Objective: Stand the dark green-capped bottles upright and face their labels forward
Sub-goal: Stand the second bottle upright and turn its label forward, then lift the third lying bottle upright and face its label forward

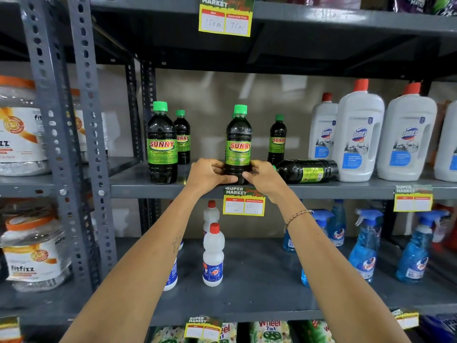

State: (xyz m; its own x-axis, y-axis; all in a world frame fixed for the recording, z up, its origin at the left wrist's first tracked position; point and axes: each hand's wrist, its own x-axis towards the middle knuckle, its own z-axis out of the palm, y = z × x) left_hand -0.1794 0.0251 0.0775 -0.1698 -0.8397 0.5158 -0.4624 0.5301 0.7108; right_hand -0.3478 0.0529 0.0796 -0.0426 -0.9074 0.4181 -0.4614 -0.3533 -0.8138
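Both hands, left [209, 175] and right [263, 178], wrap the upright bottle's [238, 144] base, label forward; another bottle [306, 170] lies just right.

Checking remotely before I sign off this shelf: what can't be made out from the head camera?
- Held SUNNY bottle: base hidden by left hand and right hand.
- Another green cap just behind it; that bottle's body hidden.
- Lying bottle: cap hidden by right hand, label sideways, unreadable.
- Price tag: partly covered by right wrist.

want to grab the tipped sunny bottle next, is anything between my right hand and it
Nothing visible. The lying bottle rests on the shelf just right of the right hand, with open shelf between. Both hands, left hand too, grip the upright bottle.
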